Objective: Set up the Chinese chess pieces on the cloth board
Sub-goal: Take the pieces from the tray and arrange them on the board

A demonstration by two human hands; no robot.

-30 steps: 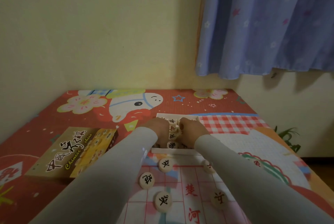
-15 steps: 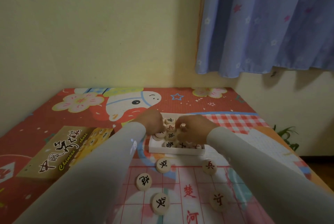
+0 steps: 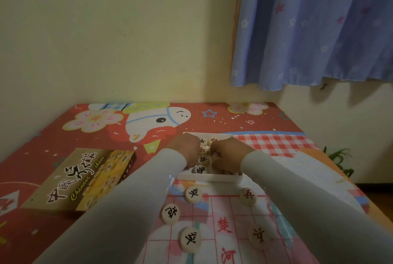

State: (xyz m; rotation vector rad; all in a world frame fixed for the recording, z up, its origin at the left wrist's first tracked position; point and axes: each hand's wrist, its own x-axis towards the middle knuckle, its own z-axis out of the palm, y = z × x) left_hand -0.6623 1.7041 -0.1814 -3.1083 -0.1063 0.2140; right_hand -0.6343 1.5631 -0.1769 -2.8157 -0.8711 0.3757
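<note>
Both hands over white tray (image 3: 209, 177) of round chess pieces; left hand (image 3: 187, 148) curled at tray's left side; right hand (image 3: 228, 154) pinches red-marked piece (image 3: 217, 154); five pieces on cloth board (image 3: 225, 240) nearer viewer; printed box (image 3: 85, 178) left on red mat (image 3: 223, 119).

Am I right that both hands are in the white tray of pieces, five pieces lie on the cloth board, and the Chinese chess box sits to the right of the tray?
Not quite. The head view shows the Chinese chess box to the left of the white tray, not the right. The rest holds: the left hand and right hand are both in the tray, and five pieces lie on the cloth board.
</note>
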